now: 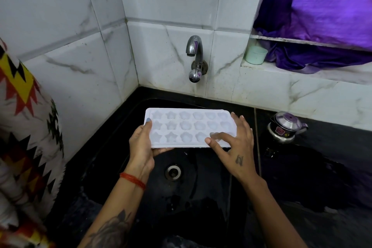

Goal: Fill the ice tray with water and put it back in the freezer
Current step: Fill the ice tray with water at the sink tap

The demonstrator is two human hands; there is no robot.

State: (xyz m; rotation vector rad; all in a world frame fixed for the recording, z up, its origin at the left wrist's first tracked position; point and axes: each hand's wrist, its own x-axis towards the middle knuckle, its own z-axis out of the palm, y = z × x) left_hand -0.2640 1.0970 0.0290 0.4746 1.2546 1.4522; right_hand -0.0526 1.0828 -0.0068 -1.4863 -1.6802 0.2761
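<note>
The white ice tray (pixel 190 128) is level above the black sink (pixel 201 197), below the steel tap (pixel 194 54), which runs no water. The left hand (pixel 142 147) has its grip clamped on the tray's left end, thumb on top; the right hand (pixel 231 139) lies on the right end with fingers spread and straight, nothing pinched. I can't tell whether the moulds hold water. The freezer trip is still to come. The tray looks like matte plastic, with star and flower hollows; the bench (pixel 322 167) gleams wet
</note>
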